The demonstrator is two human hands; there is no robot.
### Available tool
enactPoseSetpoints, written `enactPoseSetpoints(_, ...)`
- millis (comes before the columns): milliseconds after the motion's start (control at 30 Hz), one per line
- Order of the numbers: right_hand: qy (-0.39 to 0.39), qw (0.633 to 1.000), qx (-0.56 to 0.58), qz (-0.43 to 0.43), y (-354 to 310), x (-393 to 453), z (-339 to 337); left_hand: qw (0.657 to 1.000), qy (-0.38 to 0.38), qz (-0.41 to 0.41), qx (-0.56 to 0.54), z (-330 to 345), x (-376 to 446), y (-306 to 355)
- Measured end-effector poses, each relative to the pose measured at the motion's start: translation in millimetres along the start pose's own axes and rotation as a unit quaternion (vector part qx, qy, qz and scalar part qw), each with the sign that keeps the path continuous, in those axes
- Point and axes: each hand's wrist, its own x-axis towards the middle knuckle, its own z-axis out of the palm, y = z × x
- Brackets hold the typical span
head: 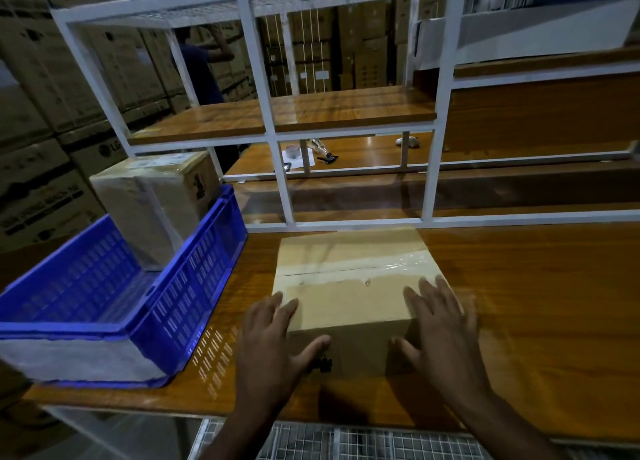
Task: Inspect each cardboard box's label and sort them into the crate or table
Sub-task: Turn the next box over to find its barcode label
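Cardboard box (353, 286) label unseen; both hands, left (273, 349) and right (443, 335), rest spread-fingered on it.

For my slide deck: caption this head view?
Both hands rest on a cardboard box beside a blue crate.

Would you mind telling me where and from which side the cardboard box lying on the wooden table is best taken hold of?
Probably by its two short side faces, near the front corners, coming in from either side. The cardboard box lies flat on the table, too wide for one hand. The left hand and right hand already straddle those corners with fingers spread, and the blue crate leaves room on the left.
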Motion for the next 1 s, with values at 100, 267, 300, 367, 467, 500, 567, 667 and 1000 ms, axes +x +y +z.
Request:
enactPoseSetpoints(100, -0.024, 0.997, -0.040, -0.055, -16, 11, -3, 0.993, -0.040, 0.071, 0.084, 1, 15, 13)
enactPoseSetpoints(267, -0.088, 0.990, -0.032, -0.102, -35, 30, -12, 0.966, -0.184, 0.125, 0.128, 7, 43, 30)
enactPoseSetpoints(300, -0.089, 0.990, -0.026, -0.103, -36, 31, -13, 0.963, -0.194, 0.129, 0.132, 7, 46, 30)
enactPoseSetpoints(367, -0.090, 0.991, -0.014, -0.102, -34, 32, -13, 0.961, -0.203, 0.131, 0.136, 9, 48, 28)
enactPoseSetpoints(467, -0.091, 0.991, 0.000, -0.099, -35, 32, -12, 0.960, -0.208, 0.129, 0.135, 13, 49, 25)
enactPoseSetpoints(500, -0.093, 0.991, 0.004, -0.097, -36, 33, -13, 0.960, -0.209, 0.128, 0.133, 14, 50, 25)
enactPoseSetpoints(567, -0.097, 0.990, -0.001, -0.101, -36, 34, -13, 0.961, -0.207, 0.130, 0.130, 14, 51, 25)
enactPoseSetpoints(667, -0.096, 0.990, -0.002, -0.107, -36, 35, -12, 0.962, -0.205, 0.132, 0.125, 15, 51, 24)
enactPoseSetpoints(1000, -0.019, 0.998, 0.041, -0.036, -13, 29, -11, 0.982, -0.157, 0.064, 0.081, 1, 42, 19)
